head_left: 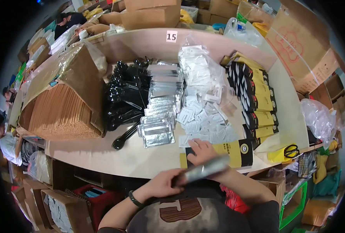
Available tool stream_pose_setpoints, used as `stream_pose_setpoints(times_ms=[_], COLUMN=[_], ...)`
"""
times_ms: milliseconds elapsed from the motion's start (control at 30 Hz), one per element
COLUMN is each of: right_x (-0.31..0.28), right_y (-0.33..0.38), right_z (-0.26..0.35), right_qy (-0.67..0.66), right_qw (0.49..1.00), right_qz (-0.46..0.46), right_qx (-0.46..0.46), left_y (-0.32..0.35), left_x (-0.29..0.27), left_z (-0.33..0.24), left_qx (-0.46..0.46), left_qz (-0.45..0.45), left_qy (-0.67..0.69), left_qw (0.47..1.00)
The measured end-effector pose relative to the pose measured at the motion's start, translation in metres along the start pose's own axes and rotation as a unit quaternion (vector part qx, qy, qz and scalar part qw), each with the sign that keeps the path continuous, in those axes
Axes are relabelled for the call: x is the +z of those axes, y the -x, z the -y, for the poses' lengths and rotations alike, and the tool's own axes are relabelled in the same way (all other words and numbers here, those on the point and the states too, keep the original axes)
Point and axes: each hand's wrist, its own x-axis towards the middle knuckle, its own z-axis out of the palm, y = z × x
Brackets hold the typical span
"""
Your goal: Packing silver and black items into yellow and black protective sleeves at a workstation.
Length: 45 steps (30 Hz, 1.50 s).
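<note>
The left hand (pixel 164 184), at the lower centre of the frame, is closed around one end of a shiny silver, flat-looking packet (pixel 207 169), blurred, which slants up to the right across the right forearm. The right hand (pixel 202 152), just above it, lies over a flat yellow-and-black pouch (pixel 234 152) on the pale bench (pixel 83 158), its fingertips by the lowest of the loose small white printed packets (pixel 203 116). Whether those fingers pinch anything, I cannot tell. The hands are apart.

The silver packet looks light and rather slick, probably thin film that creases easily; a grip across one end, thumb on one face and fingers on the other, should suit it without squeezing the middle. The yellow-and-black pouch seems light and flexible, and likely slides on the smooth bench; its short ends offer the easiest hold.

At the centre of the frame lie overlapping rows of flat silver foil sachets (pixel 159 134), with glossy black plastic spoons (pixel 127 93) to their left. Stacked yellow-and-black pouches (pixel 259 101) stand at the right, and a brown cardboard carton (pixel 85 66) packed with brown sheets (pixel 59 116) at the left.
</note>
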Motion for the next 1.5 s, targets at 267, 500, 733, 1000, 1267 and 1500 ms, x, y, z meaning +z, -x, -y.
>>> stream_pose_setpoints(times_ms=[267,500,733,1000,1267,1500], right_x=[0.018,0.049,0.029,0.005,0.082,0.063], right_y=[-0.013,-0.028,-0.053,-0.005,-0.091,-0.077], right_z=[0.020,0.027,-0.083,-0.137,-0.072,-0.075], right_qy=[-0.029,-0.190,-0.004,0.121,0.095,-0.076], right_qw=[0.937,0.914,0.911,0.900,0.953,0.949], right_qz=[0.161,0.094,-0.029,-0.117,-0.036,-0.051], right_qx=[0.309,0.347,0.412,0.402,0.284,0.303], left_y=[0.042,0.052,0.027,0.048,0.041,0.037], left_x=[-0.019,-0.051,-0.055,-0.034,-0.035,-0.032], left_z=[0.036,0.027,0.026,0.067,0.065,0.066], left_qx=[-0.110,-0.060,0.070,0.006,0.029,0.030], left_qz=[-0.296,-0.151,-0.208,-0.345,-0.339,-0.365], left_qy=[-0.283,-0.370,-0.373,-0.362,-0.363,-0.356], left_qw=[0.906,0.915,0.902,0.866,0.867,0.859])
